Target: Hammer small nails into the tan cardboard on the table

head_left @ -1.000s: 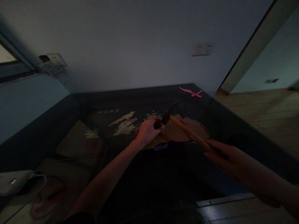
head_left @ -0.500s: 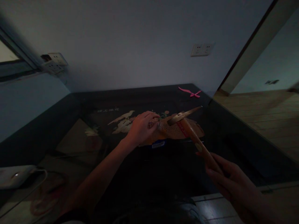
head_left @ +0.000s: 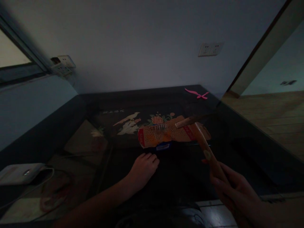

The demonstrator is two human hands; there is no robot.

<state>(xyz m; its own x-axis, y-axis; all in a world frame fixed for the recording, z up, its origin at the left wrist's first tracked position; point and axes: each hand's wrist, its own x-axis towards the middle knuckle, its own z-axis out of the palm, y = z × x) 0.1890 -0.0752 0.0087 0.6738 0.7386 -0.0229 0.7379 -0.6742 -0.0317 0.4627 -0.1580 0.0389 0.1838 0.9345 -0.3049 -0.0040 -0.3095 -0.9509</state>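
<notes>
My right hand (head_left: pixel 234 186) is wrapped round the wooden handle of a hammer (head_left: pixel 205 145). The hammer's long, narrow head is held over the right part of a flat orange and red dotted piece (head_left: pixel 169 134) that looks like cardboard. Near its left part shows a row of several thin, upright, dark strokes; nails or print, I cannot tell. Under its front edge a blue thing with a white label (head_left: pixel 163 147) peeks out. My left hand (head_left: pixel 144 167) rests on the black table in front of the piece, apart from it. Its fingers are curled and their inner side is hidden.
The dark glossy table (head_left: pixel 133 98) bears a bird and flower picture. A pink ribbon-like thing (head_left: pixel 198 94) lies at the back right. On the left is a white device (head_left: pixel 22 174) with a cable. Wall sockets (head_left: pixel 210 49) sit behind.
My left hand has left the dotted piece and come back toward me onto the table, uncovering the row of dark strokes. The hammer stays in my right hand, its head turned slightly.
</notes>
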